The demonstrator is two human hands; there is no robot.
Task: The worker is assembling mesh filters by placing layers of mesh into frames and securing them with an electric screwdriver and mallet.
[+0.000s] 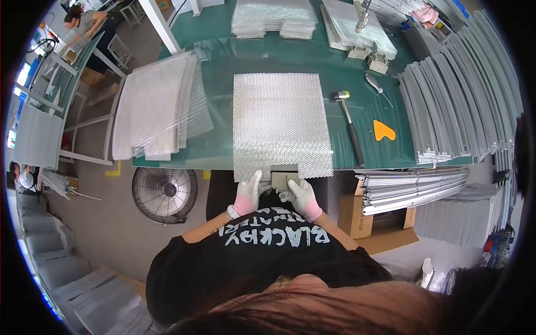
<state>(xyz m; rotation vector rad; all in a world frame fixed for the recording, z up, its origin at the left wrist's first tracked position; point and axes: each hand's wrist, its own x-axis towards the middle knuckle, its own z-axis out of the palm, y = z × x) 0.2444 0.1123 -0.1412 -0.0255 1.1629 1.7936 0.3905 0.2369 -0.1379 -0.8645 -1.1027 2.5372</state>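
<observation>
A silvery mesh sheet (281,120) lies on the green table, its near end reaching past the table edge toward me. In the notch at that near end sits a small grey rectangular block (285,180). My left hand (248,194), in a white glove with a pink cuff, is closed at the sheet's near left corner with the thumb on top; its other fingers are partly hidden. My right hand (302,199), gloved the same way, pinches the right side of the grey block. Both hands are close to my body.
Right of the sheet lie a hammer (350,125), a screwdriver (378,89) and an orange scraper (384,130). Mesh sheets (156,106) are piled at the left, grey panels (446,106) at the right. A floor fan (164,192) stands below the table, and a person works far left.
</observation>
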